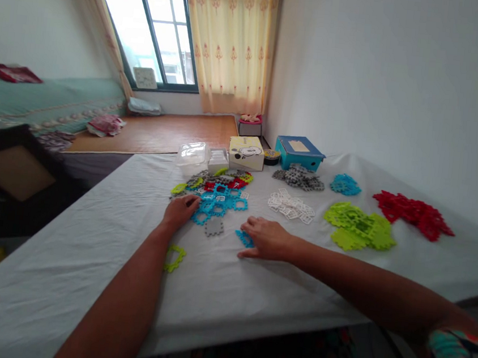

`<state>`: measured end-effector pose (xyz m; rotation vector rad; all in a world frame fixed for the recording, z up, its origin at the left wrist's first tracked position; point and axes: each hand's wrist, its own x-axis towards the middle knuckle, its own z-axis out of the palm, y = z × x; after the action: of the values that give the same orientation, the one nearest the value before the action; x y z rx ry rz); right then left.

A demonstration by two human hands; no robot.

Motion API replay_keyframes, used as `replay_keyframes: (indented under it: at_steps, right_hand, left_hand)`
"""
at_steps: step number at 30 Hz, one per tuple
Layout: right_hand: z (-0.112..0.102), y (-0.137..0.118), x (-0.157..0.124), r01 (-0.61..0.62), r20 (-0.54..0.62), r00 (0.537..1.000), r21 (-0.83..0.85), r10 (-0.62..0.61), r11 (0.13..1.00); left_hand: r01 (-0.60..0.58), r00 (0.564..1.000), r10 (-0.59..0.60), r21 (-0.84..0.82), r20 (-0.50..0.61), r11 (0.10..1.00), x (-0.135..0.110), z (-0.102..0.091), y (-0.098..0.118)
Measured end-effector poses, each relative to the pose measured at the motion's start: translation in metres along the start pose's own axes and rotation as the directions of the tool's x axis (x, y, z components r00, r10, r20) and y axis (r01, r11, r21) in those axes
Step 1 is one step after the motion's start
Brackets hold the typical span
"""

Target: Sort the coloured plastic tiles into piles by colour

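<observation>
My right hand [267, 238] grips a blue plastic interlocking piece [243, 237] just above or on the cloth, thumb toward the near side. My left hand [180, 210] rests at the left edge of a mixed pile, its fingers curled together; whatever is between them is hidden. Blue toothed pieces [218, 206] with square openings lie right beside its fingertips, with grey, red and lime ones behind. Between my hands lies a flat grey piece [214, 227]. A lime toothed frame [175, 258] lies alone beside my left forearm.
Sorted by colour on the right are heaps of white [291, 205], grey [299, 177], blue [345, 184], lime [357, 225] and red [412, 214] pieces. Behind stand a clear plastic tub [192, 157], a yellow box [246, 153] and a blue box [300, 153]. A white cloth [86, 254] covers the table.
</observation>
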<state>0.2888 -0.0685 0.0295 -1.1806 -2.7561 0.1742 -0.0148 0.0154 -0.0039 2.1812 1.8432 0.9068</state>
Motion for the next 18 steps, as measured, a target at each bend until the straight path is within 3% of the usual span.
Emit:
replay_keyframes:
  at_steps: [3, 6, 9, 11, 13, 15, 18]
  right_hand:
    - [0.003, -0.008, 0.001, 0.014, 0.045, 0.999, -0.002, -0.014, 1.000]
    - [0.000, 0.004, -0.005, 0.063, 0.022, 0.998, 0.135, -0.067, 0.989]
    - [-0.014, 0.043, -0.014, 0.044, -0.092, 0.996, 0.240, -0.022, 0.970]
    - [-0.030, 0.088, -0.024, -0.079, -0.179, 0.975, 0.279, 0.133, 0.957]
    - [-0.048, 0.141, -0.038, -0.281, -0.260, 0.894, 0.312, 0.366, 0.908]
    - [-0.066, 0.194, -0.059, -0.491, -0.361, 0.723, 0.332, 0.589, 0.805]
    - [-0.082, 0.247, -0.093, -0.716, -0.429, 0.472, 0.322, 0.770, 0.619]
  left_hand:
    - [-0.018, 1.000, 0.018, 0.021, 0.007, 1.000, 0.001, 0.001, -0.001]
    - [-0.022, 1.000, 0.022, 0.036, 0.014, 0.999, 0.002, 0.001, -0.002]
    - [-0.019, 1.000, 0.019, 0.062, 0.014, 0.998, 0.002, 0.002, -0.004]
    - [-0.012, 1.000, 0.011, 0.077, 0.013, 0.997, 0.002, 0.003, -0.006]
    - [0.002, 1.000, -0.003, 0.077, 0.012, 0.997, 0.002, 0.003, -0.008]
    - [0.013, 1.000, -0.014, 0.066, 0.016, 0.998, 0.003, 0.003, -0.009]
    - [0.024, 0.999, -0.025, 0.052, 0.022, 0.998, 0.003, 0.001, -0.009]
